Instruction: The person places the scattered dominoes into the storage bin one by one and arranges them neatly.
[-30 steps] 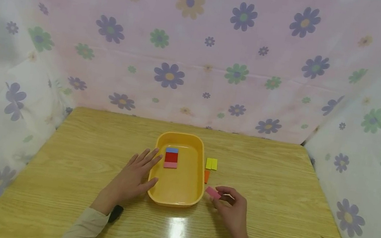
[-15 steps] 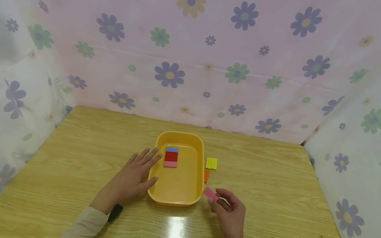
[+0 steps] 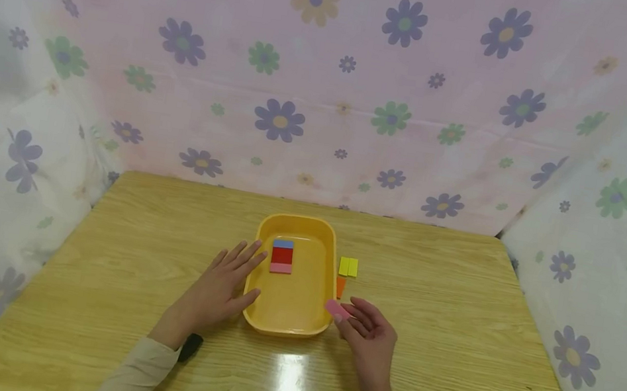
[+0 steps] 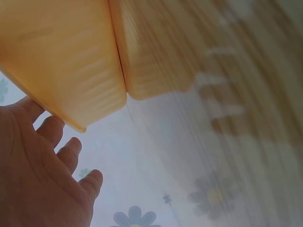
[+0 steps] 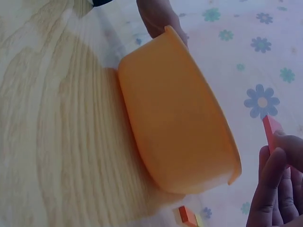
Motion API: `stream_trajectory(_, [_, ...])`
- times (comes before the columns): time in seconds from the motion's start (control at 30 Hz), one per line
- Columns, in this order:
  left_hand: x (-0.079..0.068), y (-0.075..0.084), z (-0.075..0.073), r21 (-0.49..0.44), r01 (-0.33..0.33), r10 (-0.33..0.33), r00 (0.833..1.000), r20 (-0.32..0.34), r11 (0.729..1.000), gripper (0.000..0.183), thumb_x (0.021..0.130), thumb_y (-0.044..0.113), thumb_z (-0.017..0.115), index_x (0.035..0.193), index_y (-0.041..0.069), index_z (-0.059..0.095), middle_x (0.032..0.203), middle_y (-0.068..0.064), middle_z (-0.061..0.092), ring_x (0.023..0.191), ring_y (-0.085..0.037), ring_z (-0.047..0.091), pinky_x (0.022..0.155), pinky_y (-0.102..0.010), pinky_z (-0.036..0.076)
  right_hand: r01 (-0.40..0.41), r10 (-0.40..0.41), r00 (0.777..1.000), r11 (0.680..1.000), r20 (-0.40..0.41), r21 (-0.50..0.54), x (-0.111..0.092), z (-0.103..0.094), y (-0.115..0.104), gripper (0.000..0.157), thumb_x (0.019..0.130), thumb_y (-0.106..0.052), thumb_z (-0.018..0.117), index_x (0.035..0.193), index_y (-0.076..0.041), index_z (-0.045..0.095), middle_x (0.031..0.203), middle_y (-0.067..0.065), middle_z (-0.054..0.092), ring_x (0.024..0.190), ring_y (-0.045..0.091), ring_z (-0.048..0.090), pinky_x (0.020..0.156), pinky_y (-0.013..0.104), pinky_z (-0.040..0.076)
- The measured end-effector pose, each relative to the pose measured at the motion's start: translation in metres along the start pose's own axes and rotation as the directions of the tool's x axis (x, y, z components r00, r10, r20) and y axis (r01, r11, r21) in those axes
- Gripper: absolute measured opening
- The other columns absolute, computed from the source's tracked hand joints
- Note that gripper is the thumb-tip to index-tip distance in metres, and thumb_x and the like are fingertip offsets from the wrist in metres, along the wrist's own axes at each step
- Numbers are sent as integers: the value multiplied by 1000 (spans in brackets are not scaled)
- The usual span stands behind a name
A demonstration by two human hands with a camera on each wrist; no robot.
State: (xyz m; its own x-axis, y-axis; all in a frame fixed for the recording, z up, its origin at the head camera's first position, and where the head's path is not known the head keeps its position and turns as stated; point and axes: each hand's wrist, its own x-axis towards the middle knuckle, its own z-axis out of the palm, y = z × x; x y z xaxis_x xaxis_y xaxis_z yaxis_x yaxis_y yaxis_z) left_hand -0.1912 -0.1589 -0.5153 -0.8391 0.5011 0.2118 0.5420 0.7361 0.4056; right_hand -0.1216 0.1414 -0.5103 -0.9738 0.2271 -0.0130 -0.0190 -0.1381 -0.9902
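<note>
A yellow plastic tray (image 3: 289,326) with rounded corners stands at the middle of the table. Spread over its left rim lies my left hand (image 3: 218,292), fingers straight; the left wrist view shows the fingertips at the rim. My right hand (image 3: 369,333) pinches a pink block (image 3: 337,309) between thumb and fingers, at the tray's right rim in the head view. The right wrist view has this block (image 5: 271,132) held up beside the tray wall. On the tray's floor, a blue block (image 3: 283,244), a red piece (image 3: 282,256) and another pink block (image 3: 280,268) lie in a row.
Two yellow blocks (image 3: 348,267) lie side by side just right of the tray, with an orange block (image 3: 340,287) nearer me against its wall. Flowered cloth (image 3: 316,89) encloses the wooden table (image 3: 456,296) at the back and both sides.
My right hand has moved left with the pink block, bringing it from beside the tray up to the right rim. The left hand stays in place on the left rim.
</note>
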Motion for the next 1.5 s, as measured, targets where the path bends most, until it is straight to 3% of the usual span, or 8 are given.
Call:
stream_trajectory(0.4, [2, 0, 0, 6, 2, -2, 1000, -2, 1000, 72, 100, 39, 60, 161, 12, 32, 169, -10, 24, 155, -40, 20, 121, -66, 17, 72, -76, 996, 995, 56, 63, 6, 28, -6, 34, 87, 7, 74, 119, 15, 63, 99, 1, 78, 81, 11, 74, 60, 22, 59])
stream_trajectory(0.6, [2, 1, 0, 2, 0, 0, 1000, -7, 1000, 72, 100, 39, 60, 161, 12, 33, 168, -10, 25, 154, -40, 21, 121, -67, 17, 70, -77, 995, 992, 65, 101, 12, 40, -13, 30, 85, 7, 76, 115, 8, 67, 99, 8, 78, 78, 14, 75, 61, 24, 60])
stream_trajectory(0.8, [3, 1, 0, 6, 2, -2, 1000, -4, 1000, 72, 100, 38, 60, 161, 13, 31, 169, -9, 24, 155, -40, 20, 120, -67, 17, 71, -75, 994, 996, 76, 52, 30, 53, -26, 31, 83, 4, 80, 112, 4, 70, 101, 15, 76, 76, 16, 76, 61, 27, 61])
stream_trajectory(1.0, [2, -2, 1, 26, 4, -4, 1000, 0, 1000, 72, 101, 40, 59, 161, 13, 31, 169, -9, 24, 154, -40, 21, 121, -66, 17, 133, -122, 980, 989, 156, -69, 54, 66, -41, 21, 82, 2, 82, 99, 6, 72, 98, 20, 75, 76, 20, 76, 60, 29, 61])
stream_trajectory(1.2, [2, -2, 2, 25, 6, -6, 1000, -3, 1000, 73, 100, 41, 60, 161, 14, 31, 169, -7, 25, 154, -40, 22, 120, -67, 18, 245, -174, 943, 939, 282, -240, 79, 79, -49, 14, 85, -1, 80, 97, 3, 74, 96, 19, 74, 76, 30, 76, 62, 30, 62])
stream_trajectory(1.33, [2, -2, 2, 8, 8, -8, 1000, -4, 1000, 73, 99, 39, 62, 161, 14, 32, 169, -8, 25, 154, -40, 22, 120, -67, 18, 238, -110, 935, 899, 337, -369, 92, 91, -50, 18, 85, 0, 79, 100, 6, 73, 93, 19, 74, 74, 30, 76, 62, 32, 62])
stream_trajectory(1.5, [1, -2, 2, 9, 9, -9, 1000, -3, 1000, 72, 100, 40, 61, 160, 13, 33, 169, -8, 25, 154, -40, 21, 120, -68, 18, 159, 43, 931, 846, 362, -509, 100, 104, -46, 29, 83, 0, 78, 110, 8, 69, 87, 18, 75, 75, 40, 74, 61, 33, 61])
